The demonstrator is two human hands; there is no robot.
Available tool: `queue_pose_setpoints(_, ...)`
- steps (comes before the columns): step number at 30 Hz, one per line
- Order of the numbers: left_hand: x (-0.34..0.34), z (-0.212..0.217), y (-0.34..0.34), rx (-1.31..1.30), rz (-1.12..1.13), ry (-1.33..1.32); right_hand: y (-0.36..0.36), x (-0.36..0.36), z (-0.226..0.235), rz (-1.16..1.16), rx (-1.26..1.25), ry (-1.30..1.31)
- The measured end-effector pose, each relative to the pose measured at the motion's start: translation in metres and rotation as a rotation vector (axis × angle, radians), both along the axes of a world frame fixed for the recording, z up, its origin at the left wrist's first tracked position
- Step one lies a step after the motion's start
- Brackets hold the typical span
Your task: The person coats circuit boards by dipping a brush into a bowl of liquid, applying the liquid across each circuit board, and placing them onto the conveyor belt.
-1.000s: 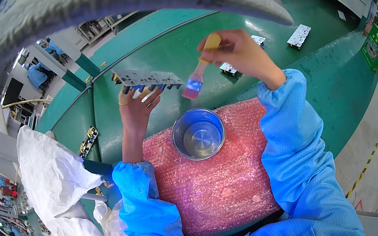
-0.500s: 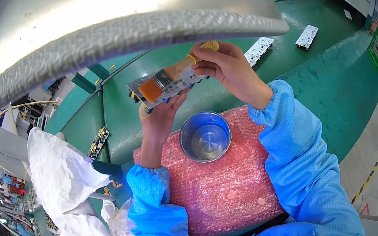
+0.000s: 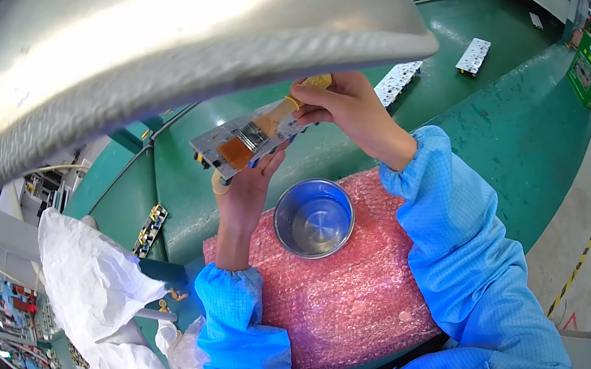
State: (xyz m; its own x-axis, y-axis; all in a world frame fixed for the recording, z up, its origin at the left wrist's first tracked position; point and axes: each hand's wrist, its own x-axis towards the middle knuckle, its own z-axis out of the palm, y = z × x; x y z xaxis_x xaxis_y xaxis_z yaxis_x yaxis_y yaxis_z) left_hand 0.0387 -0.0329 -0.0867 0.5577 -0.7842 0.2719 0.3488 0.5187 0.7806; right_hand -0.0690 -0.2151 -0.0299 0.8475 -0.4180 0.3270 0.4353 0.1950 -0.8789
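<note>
Since a second ago, the brush point(image 3: 270, 123) has moved from beside the board point(image 3: 210, 143) onto its upturned face. A grey hood point(image 3: 196, 17) blocks part of the view across the green bench point(image 3: 487, 150). On the bench lie pink bubble wrap point(image 3: 350, 305) and more boards point(image 3: 474, 56). A steel bowl point(image 3: 308, 193) stands on the wrap, nearer the body than the raised board. The left hand point(image 3: 245, 191) grips the board from beneath; the right hand point(image 3: 355, 112) pinches the brush's handle.

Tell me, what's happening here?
Someone in blue sleeves is holding a circuit board up with the left hand. The right hand grips a flat brush, its bristles apparently against the board's upper face. Below, a metal bowl sits on pink bubble wrap.
</note>
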Motion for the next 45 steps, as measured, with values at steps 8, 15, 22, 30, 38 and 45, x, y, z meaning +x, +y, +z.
queue_pose_setpoints(8,0.015,-0.001,0.016,-0.082,0.093,0.097,-0.052,0.001,-0.003,-0.357,-0.301,0.071)
queue_pose_setpoints(15,0.018,-0.001,0.017,-0.176,0.045,0.109,-0.064,-0.019,0.016,-0.560,-0.455,0.106)
queue_pose_setpoints(22,0.014,0.007,0.016,-0.225,0.027,0.199,-0.068,-0.005,0.001,-0.352,-0.264,0.045)
queue_pose_setpoints(30,0.026,-0.002,0.023,-0.257,-0.070,0.220,-0.066,-0.031,0.026,-0.662,-0.491,0.130)
queue_pose_setpoints(38,0.011,-0.008,0.013,-0.095,-0.061,0.081,-0.013,-0.009,0.014,-0.034,0.046,-0.156)
queue_pose_setpoints(45,0.001,-0.009,0.010,-0.001,-0.031,-0.019,0.017,-0.006,0.014,0.105,0.116,-0.085)
